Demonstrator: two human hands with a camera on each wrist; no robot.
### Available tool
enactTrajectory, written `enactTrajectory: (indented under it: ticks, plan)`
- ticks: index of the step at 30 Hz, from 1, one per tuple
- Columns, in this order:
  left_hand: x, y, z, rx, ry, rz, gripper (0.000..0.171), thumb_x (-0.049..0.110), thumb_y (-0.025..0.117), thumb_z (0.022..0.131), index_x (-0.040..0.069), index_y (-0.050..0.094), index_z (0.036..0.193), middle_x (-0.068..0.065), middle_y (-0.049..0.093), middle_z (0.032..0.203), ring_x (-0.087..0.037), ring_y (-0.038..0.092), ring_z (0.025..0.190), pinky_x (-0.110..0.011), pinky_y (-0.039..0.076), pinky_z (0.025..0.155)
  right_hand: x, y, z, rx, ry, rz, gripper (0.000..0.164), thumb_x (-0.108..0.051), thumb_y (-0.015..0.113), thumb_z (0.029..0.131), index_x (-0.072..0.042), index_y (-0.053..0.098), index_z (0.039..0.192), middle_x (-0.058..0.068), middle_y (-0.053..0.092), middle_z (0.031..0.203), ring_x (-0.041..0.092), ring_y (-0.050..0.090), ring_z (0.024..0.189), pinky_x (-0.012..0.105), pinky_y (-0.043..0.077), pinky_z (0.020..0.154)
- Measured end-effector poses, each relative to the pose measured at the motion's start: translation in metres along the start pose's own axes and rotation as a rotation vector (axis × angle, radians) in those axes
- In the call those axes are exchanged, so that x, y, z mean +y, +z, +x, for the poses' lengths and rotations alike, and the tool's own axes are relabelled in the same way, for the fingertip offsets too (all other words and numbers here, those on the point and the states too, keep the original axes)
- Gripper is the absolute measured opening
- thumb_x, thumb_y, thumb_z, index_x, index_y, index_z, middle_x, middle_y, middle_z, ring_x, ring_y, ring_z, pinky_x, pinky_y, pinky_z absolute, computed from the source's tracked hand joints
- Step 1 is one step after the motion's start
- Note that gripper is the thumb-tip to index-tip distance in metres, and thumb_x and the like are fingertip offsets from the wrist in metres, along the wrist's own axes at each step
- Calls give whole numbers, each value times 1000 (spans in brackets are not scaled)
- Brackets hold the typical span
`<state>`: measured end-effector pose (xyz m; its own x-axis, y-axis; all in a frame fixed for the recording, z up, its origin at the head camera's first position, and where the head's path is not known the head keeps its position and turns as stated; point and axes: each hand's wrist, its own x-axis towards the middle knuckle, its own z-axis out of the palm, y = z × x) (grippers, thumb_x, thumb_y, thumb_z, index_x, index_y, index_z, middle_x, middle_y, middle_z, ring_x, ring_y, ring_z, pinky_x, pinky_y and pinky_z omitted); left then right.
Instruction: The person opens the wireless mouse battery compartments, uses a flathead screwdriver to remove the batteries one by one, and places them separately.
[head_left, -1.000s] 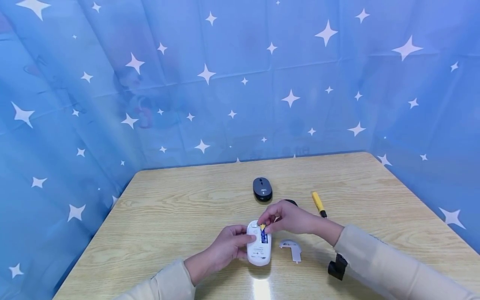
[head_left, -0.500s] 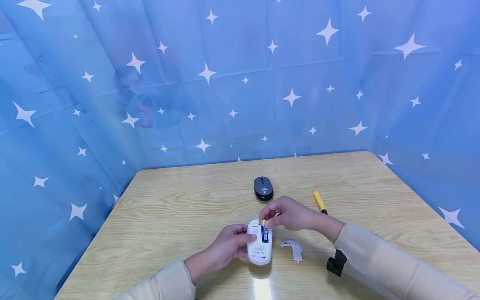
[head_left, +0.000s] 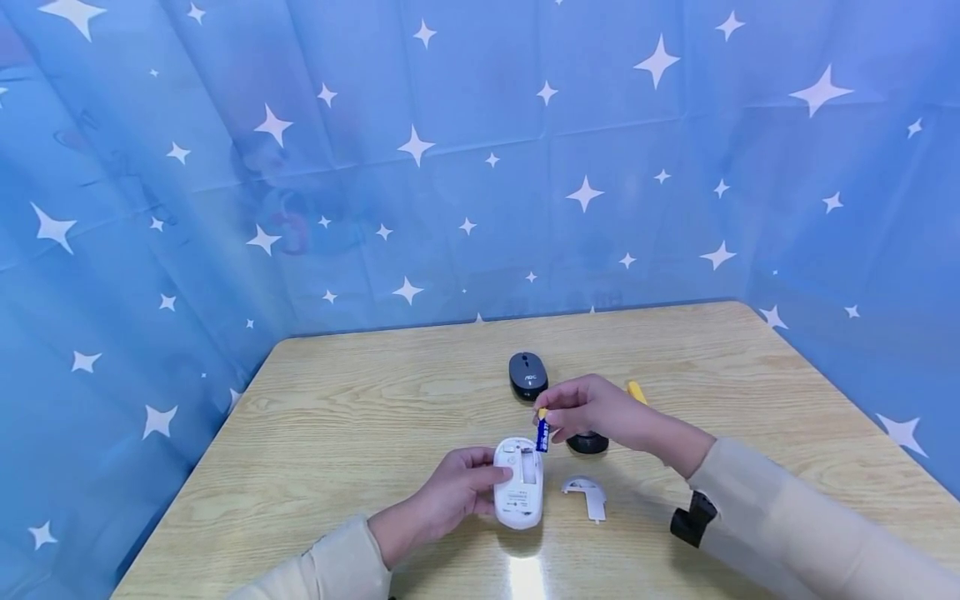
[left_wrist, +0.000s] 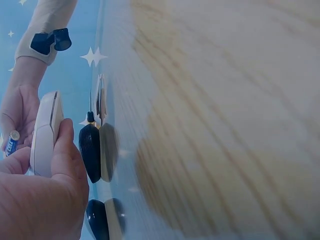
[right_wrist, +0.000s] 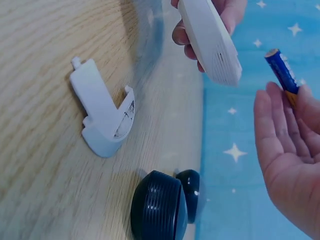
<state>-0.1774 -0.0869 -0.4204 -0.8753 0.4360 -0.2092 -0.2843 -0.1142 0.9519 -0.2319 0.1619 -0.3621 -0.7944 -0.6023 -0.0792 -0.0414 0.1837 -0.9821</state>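
My left hand (head_left: 457, 487) grips a white computer mouse (head_left: 517, 508) by its left side, underside facing up, above the table. In that underside the battery slot (head_left: 528, 467) lies uncovered with nothing in it. Up and to the right of the mouse, my right hand (head_left: 592, 408) pinches a blue and yellow battery (head_left: 542, 431) by its yellow end. The right wrist view shows the battery (right_wrist: 282, 71) between thumb and fingertips, apart from the white mouse (right_wrist: 212, 42). On the table, right of the mouse, lies its white battery cover (head_left: 588, 494).
A dark grey mouse (head_left: 528, 375) sits farther back on the wooden table (head_left: 375, 400). Another black mouse (head_left: 588, 442) is partly hidden under my right hand. Behind the right wrist shows the yellow handle (head_left: 637, 392) of a tool. A blue star-patterned curtain (head_left: 480, 167) hangs behind the table.
The battery has come out of the mouse's slot, lifted up and to the right by my right hand. My left hand and the white mouse have stayed nearly still.
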Motion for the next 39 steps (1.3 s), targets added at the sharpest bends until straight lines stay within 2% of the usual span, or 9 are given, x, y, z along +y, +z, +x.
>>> enactTrajectory:
  ticks: [5, 10, 16, 22, 30, 39]
  plan:
    - [1, -1, 0, 5, -1, -4, 35, 3, 61, 90, -13, 55, 121, -15, 63, 101, -24, 67, 87, -39, 60, 74, 0, -3, -8, 41, 23, 85, 27, -7, 59, 96, 6, 60, 120, 21, 63, 111, 29, 65, 95, 49, 54, 88]
    - [3, -1, 0, 11, 4, -3, 35, 3, 61, 90, -13, 55, 121, -14, 63, 101, -24, 67, 86, -38, 60, 75, 3, -9, -20, 84, 36, 121, 36, -9, 59, 97, 8, 55, 128, 15, 66, 111, 30, 65, 100, 42, 56, 87]
    - [2, -1, 0, 11, 6, 3, 35, 3, 60, 90, -12, 54, 121, -14, 62, 101, -24, 67, 86, -38, 60, 75, 7, -13, -35, 108, 64, 209, 46, -11, 58, 98, 12, 46, 135, 23, 57, 127, 27, 62, 106, 38, 55, 88]
    - [1, -2, 0, 18, 4, 0, 35, 3, 60, 90, -13, 54, 121, -13, 62, 101, -23, 67, 85, -36, 60, 74, 16, -16, -46, 122, 103, 240, 45, -9, 57, 98, 13, 46, 135, 26, 50, 135, 23, 63, 105, 40, 55, 89]
    - [3, -2, 0, 27, 4, 1, 34, 4, 61, 90, -13, 55, 119, -13, 62, 99, -20, 66, 83, -32, 60, 71, 34, -18, -59, 136, 169, 268, 42, -4, 59, 95, 13, 50, 132, 16, 62, 120, 19, 65, 97, 42, 56, 87]
    - [3, -4, 0, 27, 9, 2, 33, 4, 61, 90, -13, 55, 118, -13, 62, 99, -20, 66, 84, -33, 60, 72, 51, -15, -70, 169, 194, 237, 41, 3, 61, 90, 18, 50, 126, 10, 66, 107, 18, 66, 91, 39, 58, 82]
